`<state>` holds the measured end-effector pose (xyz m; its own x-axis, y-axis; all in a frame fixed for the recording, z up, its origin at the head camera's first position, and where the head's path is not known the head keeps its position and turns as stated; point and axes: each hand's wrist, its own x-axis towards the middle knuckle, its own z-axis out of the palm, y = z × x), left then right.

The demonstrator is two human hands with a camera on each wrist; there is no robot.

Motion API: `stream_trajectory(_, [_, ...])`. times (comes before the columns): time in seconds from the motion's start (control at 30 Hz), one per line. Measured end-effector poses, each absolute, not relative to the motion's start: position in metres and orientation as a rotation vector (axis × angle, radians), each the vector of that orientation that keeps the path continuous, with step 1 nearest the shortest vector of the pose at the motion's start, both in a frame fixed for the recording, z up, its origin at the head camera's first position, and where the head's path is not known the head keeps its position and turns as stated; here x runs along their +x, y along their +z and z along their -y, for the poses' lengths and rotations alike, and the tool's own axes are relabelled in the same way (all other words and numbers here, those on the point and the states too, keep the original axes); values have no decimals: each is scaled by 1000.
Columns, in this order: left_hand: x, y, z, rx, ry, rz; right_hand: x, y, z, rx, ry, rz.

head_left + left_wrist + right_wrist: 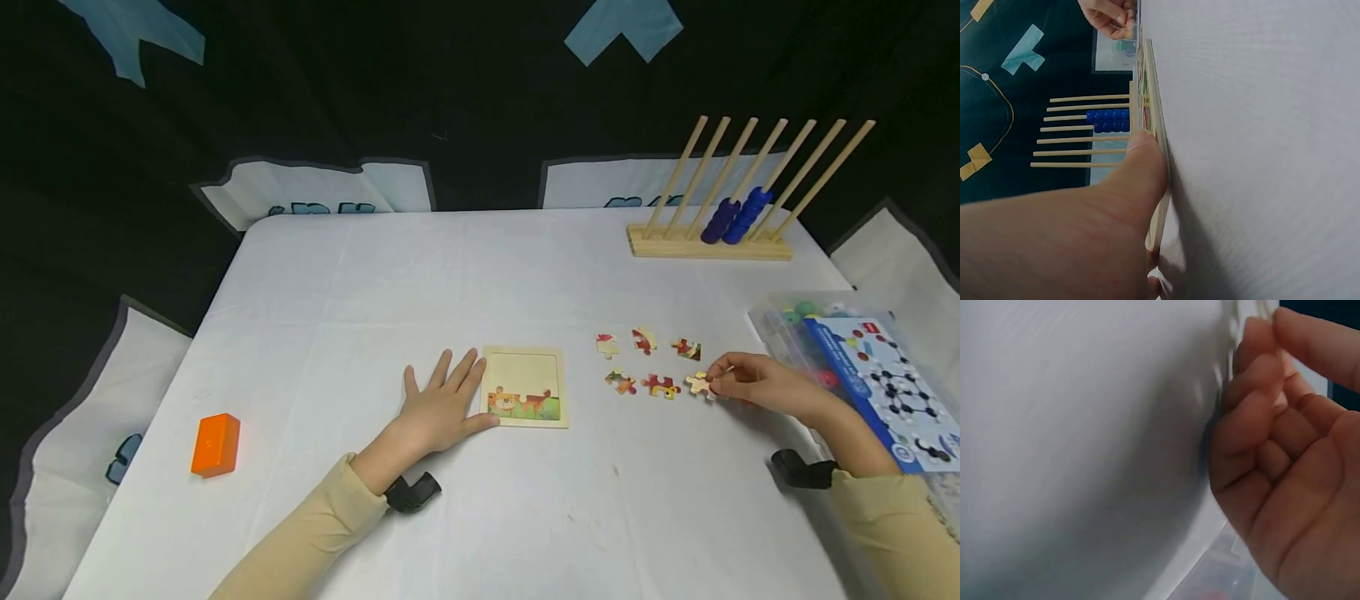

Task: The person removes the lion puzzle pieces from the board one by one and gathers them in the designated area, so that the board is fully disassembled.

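In the head view a square wooden puzzle board [525, 367] lies on the table, with a cartoon animal strip across its lower part. My left hand [441, 408] rests flat at the board's left side, fingers spread, the thumb touching its lower left edge. The left wrist view shows that thumb [1147, 156] against the board's rim. To the right, my right hand [765, 385] pinches a pale jigsaw piece [697, 385] between thumb and fingertips. The right wrist view shows curled fingers [1250, 419]; the piece is barely visible there. Several loose pieces lie nearby, including a red-brown one [662, 387].
A peg rack [712, 247] with blue and purple beads stands at the back right. A clear plastic box [780, 333] with a blue printed sheet [892, 392] is beside my right forearm. An orange block [215, 446] sits at the left of the white table [360, 300].
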<state>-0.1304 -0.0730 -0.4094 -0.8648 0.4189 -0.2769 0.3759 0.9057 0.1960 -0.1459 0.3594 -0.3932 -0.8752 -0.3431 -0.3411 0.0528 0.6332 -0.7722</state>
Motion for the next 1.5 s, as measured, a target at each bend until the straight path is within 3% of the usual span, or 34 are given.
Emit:
stream_trajectory(0.63, [-130, -409, 73, 601, 217, -2762, -149, -378, -336, -347, -601, -2675])
stream_trajectory(0.93, [-130, -408, 73, 589, 203, -2761, -148, -361, -254, -734, -595, -2712])
stream_trajectory(1.17, [-130, -409, 74, 585, 187, -2761, -147, -372, -175, -1105, -612, -2564])
stream_trajectory(1.5, [-131, -410, 74, 603, 176, -2760, -148, -397, -128, -1206, -563, -2508])
